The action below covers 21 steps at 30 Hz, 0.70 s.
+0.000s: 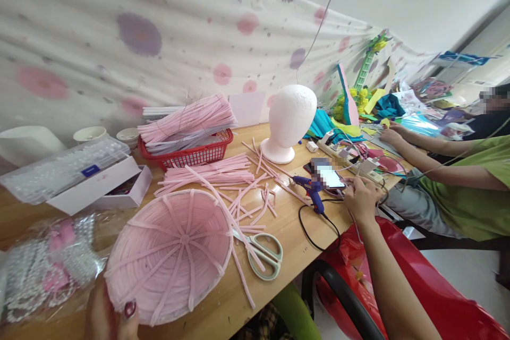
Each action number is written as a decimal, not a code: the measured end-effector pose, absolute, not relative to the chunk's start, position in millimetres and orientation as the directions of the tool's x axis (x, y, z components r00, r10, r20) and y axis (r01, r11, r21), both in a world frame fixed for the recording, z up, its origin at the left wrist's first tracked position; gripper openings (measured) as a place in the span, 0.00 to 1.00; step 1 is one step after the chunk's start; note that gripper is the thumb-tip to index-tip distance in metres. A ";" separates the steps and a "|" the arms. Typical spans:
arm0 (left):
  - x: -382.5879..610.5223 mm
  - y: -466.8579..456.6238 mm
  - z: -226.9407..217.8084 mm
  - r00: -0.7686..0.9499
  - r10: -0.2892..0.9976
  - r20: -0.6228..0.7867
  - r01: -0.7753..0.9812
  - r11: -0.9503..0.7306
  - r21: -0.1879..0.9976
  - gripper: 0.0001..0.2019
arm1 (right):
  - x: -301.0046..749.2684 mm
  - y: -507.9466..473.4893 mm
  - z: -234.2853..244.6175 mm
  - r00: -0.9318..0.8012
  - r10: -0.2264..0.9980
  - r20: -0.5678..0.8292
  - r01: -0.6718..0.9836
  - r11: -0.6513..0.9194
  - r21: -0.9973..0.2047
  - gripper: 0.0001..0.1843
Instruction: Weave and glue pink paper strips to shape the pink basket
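Note:
My left hand (109,316) grips the near rim of a round pink woven dish (171,255), thumb on top, holding it tilted over the wooden table (290,239). My right hand (360,199) reaches out to the right, fingers curled at thin cables beside a phone (326,175) lying on the table. A blue glue gun (311,188) rests just left of that hand. Pale green scissors (265,255) lie beside the dish among loose pink strips (223,175).
A red basket (191,154) holds a bundle of pink strips. A white foam head (289,119) stands mid-table. White boxes (99,186) and bagged beads (48,265) sit left. Another person in a green shirt (474,191) works at the right amid coloured paper. A red chair (418,281) is below.

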<state>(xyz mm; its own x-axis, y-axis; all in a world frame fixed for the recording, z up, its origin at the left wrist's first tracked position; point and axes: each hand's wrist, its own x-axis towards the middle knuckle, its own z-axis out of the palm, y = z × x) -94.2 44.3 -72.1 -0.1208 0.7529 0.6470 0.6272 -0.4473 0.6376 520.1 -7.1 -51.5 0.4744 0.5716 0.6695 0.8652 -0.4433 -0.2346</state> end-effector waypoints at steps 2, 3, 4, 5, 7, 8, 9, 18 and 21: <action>-93.7 44.4 -71.5 -0.112 0.745 0.658 0.617 -0.466 0.634 0.27 | 518.2 -6.9 -50.7 0.472 0.578 0.666 0.868 -0.437 -0.235 0.14; -93.0 44.1 -70.3 -0.113 0.748 0.654 0.614 -0.466 0.638 0.26 | 517.3 -6.5 -50.2 0.471 0.580 0.665 0.869 -0.435 -0.236 0.15; -91.8 43.6 -68.6 -0.118 0.755 0.645 0.604 -0.461 0.650 0.26 | 516.6 -5.8 -49.7 0.469 0.582 0.664 0.870 -0.432 -0.237 0.16; -90.4 42.9 -66.3 -0.127 0.769 0.627 0.595 -0.447 0.668 0.26 | 516.1 -4.7 -49.1 0.466 0.586 0.663 0.873 -0.428 -0.236 0.17; -87.5 41.6 -61.3 -0.155 0.794 0.587 0.588 -0.404 0.701 0.26 | 515.4 -1.4 -48.3 0.457 0.599 0.657 0.879 -0.416 -0.233 0.19; -86.2 41.1 -58.8 -0.172 0.799 0.576 0.589 -0.385 0.711 0.26 | 515.2 0.6 -48.3 0.451 0.609 0.653 0.883 -0.408 -0.230 0.20; -85.2 40.7 -56.8 -0.180 0.800 0.572 0.593 -0.376 0.712 0.26 | 514.9 2.8 -48.4 0.445 0.618 0.648 0.888 -0.401 -0.227 0.20; -87.4 38.0 -60.1 -0.156 0.790 0.593 0.607 -0.397 0.689 0.25 | 507.2 9.3 -46.5 0.393 0.663 0.637 0.915 -0.352 -0.198 0.21; -90.3 37.2 -62.2 -0.117 0.772 0.625 0.634 -0.426 0.645 0.27 | 504.4 10.4 -42.3 0.378 0.677 0.631 0.922 -0.338 -0.191 0.22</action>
<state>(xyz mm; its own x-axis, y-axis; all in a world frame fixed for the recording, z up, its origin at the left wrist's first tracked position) -90.3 37.2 -62.2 -0.1169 0.7718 0.6250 0.6343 -0.4262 0.6450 504.4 10.4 -42.3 0.3784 0.6771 0.6311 0.9218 -0.3375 -0.1906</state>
